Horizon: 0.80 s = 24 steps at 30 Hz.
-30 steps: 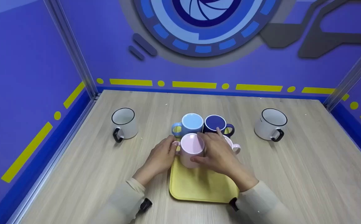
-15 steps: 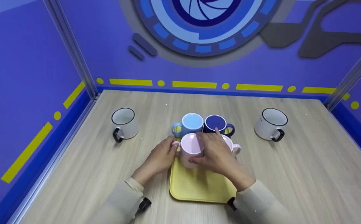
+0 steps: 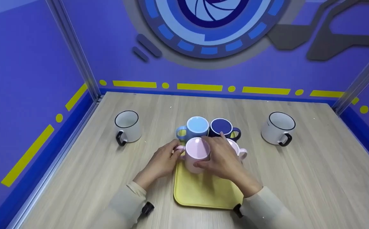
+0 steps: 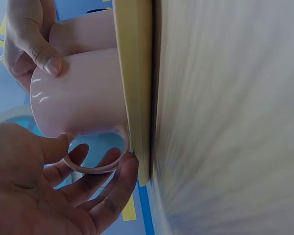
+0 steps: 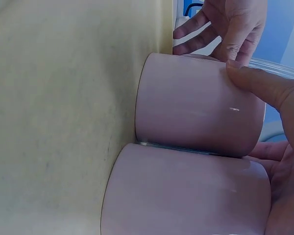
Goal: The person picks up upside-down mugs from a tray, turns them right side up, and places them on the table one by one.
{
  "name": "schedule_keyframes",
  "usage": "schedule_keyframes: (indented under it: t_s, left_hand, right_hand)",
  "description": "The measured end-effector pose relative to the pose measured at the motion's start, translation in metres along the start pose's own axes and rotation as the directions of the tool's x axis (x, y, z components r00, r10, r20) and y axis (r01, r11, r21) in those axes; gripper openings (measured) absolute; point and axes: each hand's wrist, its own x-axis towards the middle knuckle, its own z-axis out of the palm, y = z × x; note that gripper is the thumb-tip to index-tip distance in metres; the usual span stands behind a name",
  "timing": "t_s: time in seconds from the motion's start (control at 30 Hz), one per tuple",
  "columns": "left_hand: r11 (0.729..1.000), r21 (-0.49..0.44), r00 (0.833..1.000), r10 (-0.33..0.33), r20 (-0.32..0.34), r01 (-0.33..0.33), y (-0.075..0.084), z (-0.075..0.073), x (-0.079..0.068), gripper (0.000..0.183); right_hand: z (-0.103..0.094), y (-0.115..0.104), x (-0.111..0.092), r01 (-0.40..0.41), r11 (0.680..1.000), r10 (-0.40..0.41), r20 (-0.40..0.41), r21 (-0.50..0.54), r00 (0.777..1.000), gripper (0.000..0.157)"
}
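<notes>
It's a booth in here, lab or showroom I can't tell: blue panels point(image 3: 22, 79) with yellow dashes point(image 3: 200, 87) wall in a wood-grain worktop point(image 3: 305, 178), metal posts point(image 3: 70, 41) at the corners.

"What's different on my head feed from a second ago?"
"I see the right-hand fingers point(image 3: 215, 143) sitting a shade further left, so a bit more of the pink mug behind them point(image 3: 234, 146) shows."
"Do I read the arms the same way?"
"Yes, the right sleeve point(image 3: 265, 203) lies slightly further left, and I get the left sleeve point(image 3: 125, 202) a trifle further left too."
"And the framing?"
"Slight nudge: I find the back wall point(image 3: 251, 74) and the right-hand white mug point(image 3: 271, 133) a hair lower and further right."
</notes>
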Motion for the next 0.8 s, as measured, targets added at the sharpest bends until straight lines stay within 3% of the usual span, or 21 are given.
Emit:
schedule_keyframes:
  t_s: [0.3,0.8]
  left_hand:
    - [1.000,-0.006,1.000,0.006,-0.006,-0.006,0.005,-0.010,-0.002,0.009]
    - [0.992,0.042,0.990,0.120,-0.076,-0.117,0.028,-0.027,-0.012,0.017]
  right_hand:
    - [-0.008,0.000,-0.001,0.021,0.995,-0.018,-0.024,0.100,1.000,0.086]
    - [-0.026,0.002,-0.010,0.124,0.949,-0.097,-0.107,0.289,0.990,0.087]
